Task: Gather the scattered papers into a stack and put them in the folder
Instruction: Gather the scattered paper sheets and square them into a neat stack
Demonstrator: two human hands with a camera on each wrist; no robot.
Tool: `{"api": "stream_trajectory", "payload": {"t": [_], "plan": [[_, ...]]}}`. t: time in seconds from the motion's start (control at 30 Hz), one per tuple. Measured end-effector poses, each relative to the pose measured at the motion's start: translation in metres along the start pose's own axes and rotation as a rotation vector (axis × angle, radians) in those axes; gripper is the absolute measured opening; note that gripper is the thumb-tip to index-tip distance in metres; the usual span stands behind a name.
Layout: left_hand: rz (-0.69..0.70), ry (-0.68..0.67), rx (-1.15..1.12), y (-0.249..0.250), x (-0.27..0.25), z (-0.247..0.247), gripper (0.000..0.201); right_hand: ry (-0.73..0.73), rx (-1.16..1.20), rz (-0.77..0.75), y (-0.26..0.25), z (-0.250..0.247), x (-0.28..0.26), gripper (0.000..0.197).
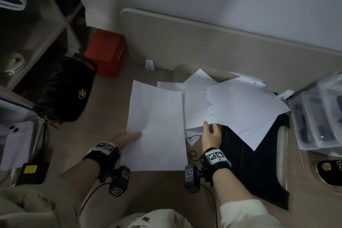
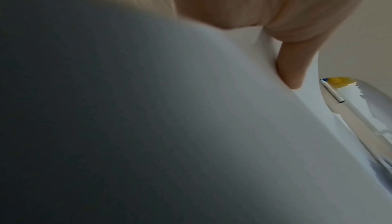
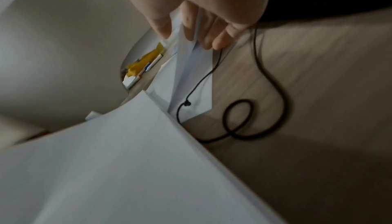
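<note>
My left hand (image 1: 127, 138) pinches a sheet (image 1: 155, 127) above the counter (image 1: 111, 98). My right hand (image 1: 211, 133) grips loose papers (image 1: 240, 105) overlapping the dark folder (image 1: 253, 170).

Left hand (image 1: 127, 138): forearm extended forward, thumb laid flat on top of a sheet, remaining fingers hidden beneath it. Right hand (image 1: 211, 133): forearm extended forward, thumb raised, fingers (image 3: 188, 21) curled and pinching sheet edges. Both wrists carry strapped cameras.
</note>
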State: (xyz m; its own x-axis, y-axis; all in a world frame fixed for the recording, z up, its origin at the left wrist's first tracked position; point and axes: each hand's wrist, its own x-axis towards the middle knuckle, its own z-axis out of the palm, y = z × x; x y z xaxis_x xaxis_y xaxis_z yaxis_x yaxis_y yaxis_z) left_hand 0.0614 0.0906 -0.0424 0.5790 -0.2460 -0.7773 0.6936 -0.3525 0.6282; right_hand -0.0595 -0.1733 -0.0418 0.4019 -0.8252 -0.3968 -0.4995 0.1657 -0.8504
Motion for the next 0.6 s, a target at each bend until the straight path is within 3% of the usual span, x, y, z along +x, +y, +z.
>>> {"api": "stream_trajectory", "payload": {"t": [0.1, 0.23, 0.37, 0.43, 0.5, 0.6], "plan": [[0.007, 0.005, 0.000, 0.000, 0.001, 0.001, 0.031, 0.015, 0.011, 0.081, -0.007, 0.003, 0.006, 0.044], [0.014, 0.010, -0.012, 0.000, 0.003, 0.006, 0.028, -0.004, 0.042, 0.196, -0.010, 0.011, 0.018, 0.039], [0.006, 0.019, -0.030, -0.003, 0.007, 0.006, 0.020, 0.035, 0.108, 0.275, 0.015, 0.020, 0.052, 0.056], [-0.003, 0.021, -0.027, -0.004, 0.008, 0.005, 0.023, 0.045, 0.172, 0.331, -0.008, 0.014, 0.035, 0.048], [-0.013, 0.021, -0.034, -0.005, 0.009, 0.004, 0.030, 0.028, 0.201, 0.394, -0.018, 0.010, 0.029, 0.023], [-0.019, 0.021, -0.033, -0.005, 0.010, 0.004, 0.039, -0.014, 0.219, 0.479, -0.016, 0.007, 0.035, 0.026]]}}
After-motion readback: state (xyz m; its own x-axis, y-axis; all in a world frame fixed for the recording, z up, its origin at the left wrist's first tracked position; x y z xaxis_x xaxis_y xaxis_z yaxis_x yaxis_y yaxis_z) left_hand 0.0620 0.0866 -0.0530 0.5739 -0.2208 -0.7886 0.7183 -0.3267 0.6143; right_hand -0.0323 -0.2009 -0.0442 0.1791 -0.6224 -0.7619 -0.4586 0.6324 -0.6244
